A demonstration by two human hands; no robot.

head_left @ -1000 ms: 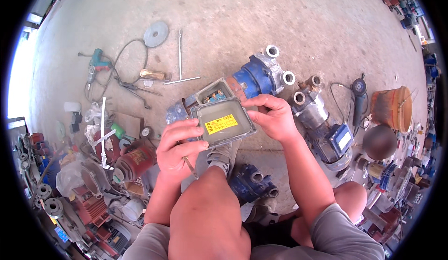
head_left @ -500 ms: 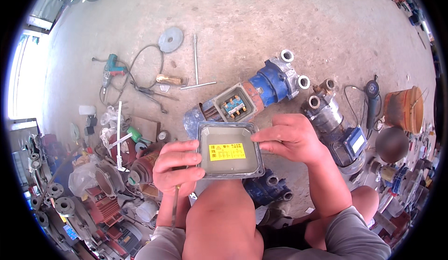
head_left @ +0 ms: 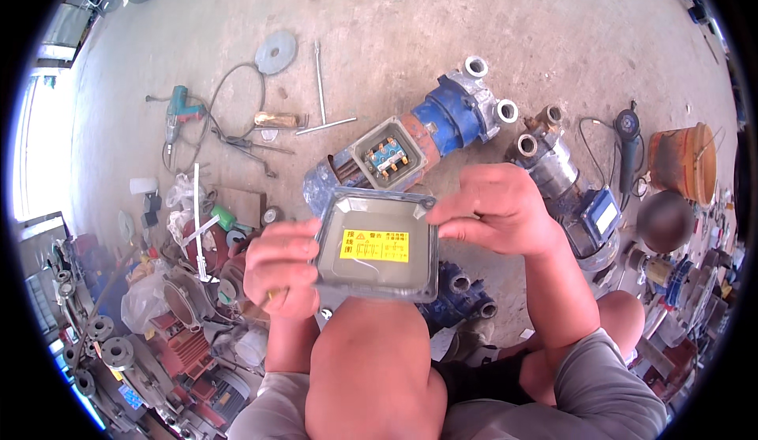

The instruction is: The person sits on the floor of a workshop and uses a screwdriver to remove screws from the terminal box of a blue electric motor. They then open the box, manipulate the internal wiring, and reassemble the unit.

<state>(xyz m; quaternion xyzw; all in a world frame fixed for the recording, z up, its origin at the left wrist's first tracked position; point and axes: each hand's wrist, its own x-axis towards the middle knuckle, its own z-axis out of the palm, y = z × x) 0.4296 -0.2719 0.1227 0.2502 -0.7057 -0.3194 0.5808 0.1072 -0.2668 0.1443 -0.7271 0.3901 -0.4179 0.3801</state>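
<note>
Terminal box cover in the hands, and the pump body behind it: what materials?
Terminal box cover: looks like grey cast or pressed metal, dull and grimy, with a yellow sticker; could be plastic. Pump body: cast metal, blue paint worn, bare silvery ports. Left hand and right hand hold the cover.

Rectangular yellow warning label with dark print and small red-orange triangle (head_left: 374, 246) sits centred on inner face of grey square metal cover plate (head_left: 377, 244); plate held between left hand (head_left: 280, 268) and right hand (head_left: 497, 211); small white rectangular label on blue box of second pump (head_left: 606, 218), right of hands.
</note>
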